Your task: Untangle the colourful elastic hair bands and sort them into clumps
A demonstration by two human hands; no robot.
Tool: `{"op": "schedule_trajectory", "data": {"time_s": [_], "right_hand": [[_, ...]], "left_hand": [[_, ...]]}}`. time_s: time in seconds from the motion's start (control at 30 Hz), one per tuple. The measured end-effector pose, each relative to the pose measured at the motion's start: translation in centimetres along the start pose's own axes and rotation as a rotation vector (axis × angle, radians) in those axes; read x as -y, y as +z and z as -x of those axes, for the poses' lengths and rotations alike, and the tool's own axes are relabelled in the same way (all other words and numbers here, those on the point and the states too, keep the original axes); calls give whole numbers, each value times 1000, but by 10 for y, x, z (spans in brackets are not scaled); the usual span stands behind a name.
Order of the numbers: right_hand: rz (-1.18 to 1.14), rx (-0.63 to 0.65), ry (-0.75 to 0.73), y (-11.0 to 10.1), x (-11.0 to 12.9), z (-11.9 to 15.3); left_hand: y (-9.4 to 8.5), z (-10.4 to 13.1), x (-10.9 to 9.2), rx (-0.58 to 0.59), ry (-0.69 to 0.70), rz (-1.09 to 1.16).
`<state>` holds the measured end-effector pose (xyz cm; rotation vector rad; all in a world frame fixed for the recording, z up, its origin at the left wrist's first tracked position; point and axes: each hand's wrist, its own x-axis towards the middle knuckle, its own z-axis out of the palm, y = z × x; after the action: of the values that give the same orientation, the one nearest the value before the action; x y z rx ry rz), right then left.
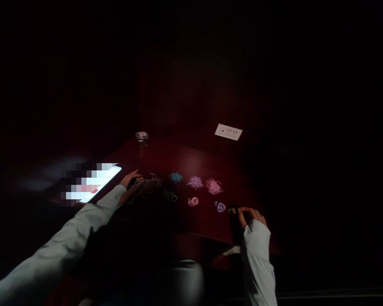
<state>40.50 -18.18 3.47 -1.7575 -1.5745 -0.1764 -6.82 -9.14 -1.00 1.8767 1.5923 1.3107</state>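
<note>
My left hand (131, 182) rests at the left of the table with its fingers stretched out, beside a mixed, dimly lit heap of small bands (151, 182). My right hand (251, 213) is at the table's right side, thumb and fingers closed on a dark yellowish hair tie (232, 211). To its left lie purple hair ties (220, 207), pink hair ties (193, 201) and pale greenish hair ties (170, 195). Behind them sit a blue pile of small bands (175, 177), a purple pile (195, 182) and a pink pile (214, 185).
A lit tablet or phone screen (107, 180), partly pixelated, lies left of my left hand. A small lidded jar (142, 137) stands at the back of the dark red table (191, 159). A white socket plate (229, 132) is on the wall. Surroundings are very dark.
</note>
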Motion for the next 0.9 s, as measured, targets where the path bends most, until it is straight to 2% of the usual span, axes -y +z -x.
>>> {"op": "schedule_trajectory", "data": {"time_s": [0.07,0.13,0.27,0.33,0.4,0.5,0.67,0.77,0.9], "right_hand": [[-39,6,-33,5,41,-7],[-112,138,-157,20,96,-18],[-169,528,-406,75,209,-49],[-71,680,-443,106,249,-64],[81,765,-479,130,276,-76],[206,813,-506,150,295,-87],[333,795,-497,163,298,-91],[254,818,-475,172,291,-93],[-34,798,-382,182,276,-101]], "left_hand": [[-2,-5,5,27,48,-87],[-1,-8,13,61,99,-180],[10,-5,26,144,157,-260],[16,-3,31,135,165,-253],[20,-3,35,122,150,-237],[20,-6,35,115,147,-187],[18,-3,20,11,125,-104],[21,0,14,-43,112,-62],[21,-3,15,-77,126,7]]}}
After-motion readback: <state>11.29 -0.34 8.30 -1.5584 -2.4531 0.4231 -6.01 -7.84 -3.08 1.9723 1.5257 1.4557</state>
